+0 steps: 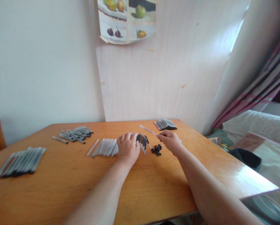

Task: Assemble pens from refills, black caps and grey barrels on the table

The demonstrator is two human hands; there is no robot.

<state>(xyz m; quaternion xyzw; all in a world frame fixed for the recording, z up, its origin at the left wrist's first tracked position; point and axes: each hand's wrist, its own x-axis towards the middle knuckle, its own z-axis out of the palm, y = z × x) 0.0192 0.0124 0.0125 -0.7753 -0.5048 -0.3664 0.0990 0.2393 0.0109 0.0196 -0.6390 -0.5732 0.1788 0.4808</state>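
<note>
My right hand (170, 139) pinches a thin whitish tube (148, 129) that points up and to the left, above the table. My left hand (128, 147) rests with bent fingers between a row of white pen barrels (104, 147) and a group of dark, thin pen refills (142, 142). Its fingertips are partly hidden, so whatever they grip cannot be made out. Below my right hand lies a small heap of black caps (156, 150).
Assembled-looking pens with dark ends lie in a bundle at near left (22, 161), a loose pile at back left (74, 134) and a bundle at back right (165, 124). The wooden table (83, 178) meets a wall; a bed (266, 137) stands right.
</note>
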